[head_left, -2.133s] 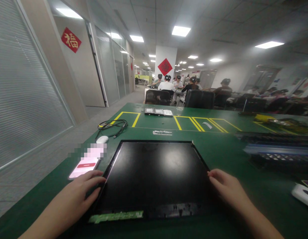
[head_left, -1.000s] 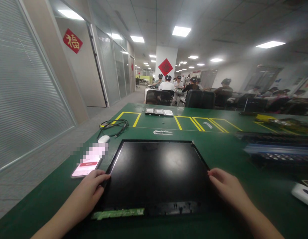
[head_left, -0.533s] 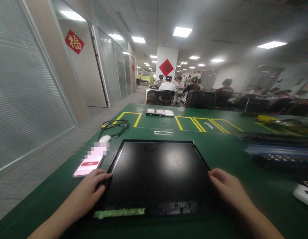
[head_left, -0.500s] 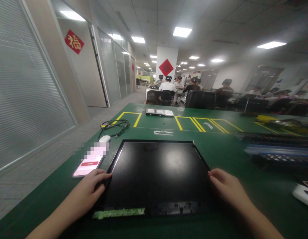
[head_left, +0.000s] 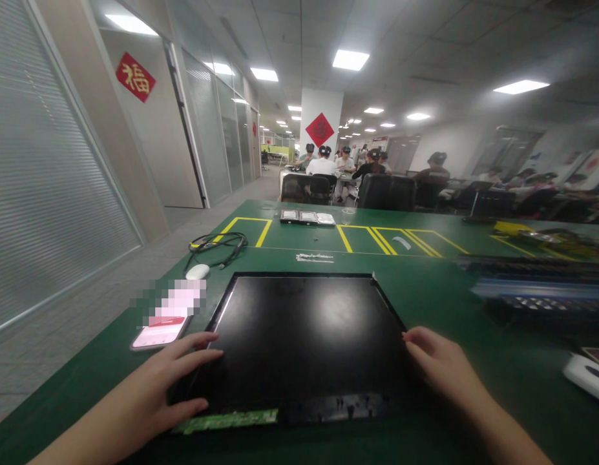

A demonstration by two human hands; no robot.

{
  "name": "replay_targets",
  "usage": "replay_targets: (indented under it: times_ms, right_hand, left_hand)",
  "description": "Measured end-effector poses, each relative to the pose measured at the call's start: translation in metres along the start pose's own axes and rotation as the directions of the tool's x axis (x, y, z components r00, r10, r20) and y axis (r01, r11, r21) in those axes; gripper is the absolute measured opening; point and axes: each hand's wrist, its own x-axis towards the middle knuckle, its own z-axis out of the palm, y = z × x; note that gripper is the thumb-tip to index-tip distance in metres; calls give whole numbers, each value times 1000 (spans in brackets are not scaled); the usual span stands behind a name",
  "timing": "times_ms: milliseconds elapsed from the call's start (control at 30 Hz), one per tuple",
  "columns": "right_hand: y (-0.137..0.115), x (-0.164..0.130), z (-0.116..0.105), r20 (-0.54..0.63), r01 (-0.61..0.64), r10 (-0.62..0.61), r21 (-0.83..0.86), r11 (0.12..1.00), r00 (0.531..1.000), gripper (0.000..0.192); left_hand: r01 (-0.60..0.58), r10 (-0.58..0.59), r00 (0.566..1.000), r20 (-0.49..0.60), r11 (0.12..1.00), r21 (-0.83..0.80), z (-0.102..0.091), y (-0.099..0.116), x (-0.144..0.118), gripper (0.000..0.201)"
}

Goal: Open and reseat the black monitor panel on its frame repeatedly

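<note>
— Lying flat on the green-matted bench (head_left: pixel 439 290), where exactly is the black glossy rectangular display panel (head_left: pixel 304 336) relative to the hands?

— Directly between them, square in front of the person. Its long axis looks to run away from the body, though the wide lens may be stretching it. A green circuit strip (head_left: pixel 226 420) shows along its near edge.

— Which hand is nearer?

— Both are touching it. The left hand (head_left: pixel 170 381) rests on the near-left corner, palm down, fingers spread wide and flat, the forefinger lying over the panel's left edge. The right hand (head_left: pixel 437 365) sits against the right edge, fingers loosely curved and close together; whether they hook under the rim I cannot tell.

— Either one gripping?

— Neither closes round anything. Both forearms come in low from the near side, angled inwards toward the panel.

— Anything close by?

— A lit pink-screened smartphone (head_left: pixel 158 332) lies just beside the left hand, apart from the panel. A white computer mouse (head_left: pixel 198 271) lies farther off.
</note>
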Motion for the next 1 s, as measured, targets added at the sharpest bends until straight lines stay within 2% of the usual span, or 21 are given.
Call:
replay_targets:
  times_ms: [133, 267, 533, 1000]
  right_hand:
    - [-1, 0, -1, -25, 21, -21, -10, 1000, 999, 27]
    - [-4, -1, -2, -38, 24, -24, -5, 1000, 999, 28]
    - [-5, -1, -2, -20, -6, 6, 3, 1000, 1000, 27]
    - [2, 0, 2, -20, -13, 14, 41, 999, 1000, 26]
  left_hand:
    - [-33, 37, 998, 52, 997, -67, -8, 8, 2, 46]
    - [-34, 37, 999, 35, 995, -91, -12, 12, 2, 46]
    - [-3, 7, 999, 44, 997, -82, -12, 15, 5, 45]
    - [-73, 75, 997, 20, 992, -102, -8, 14, 4, 43]
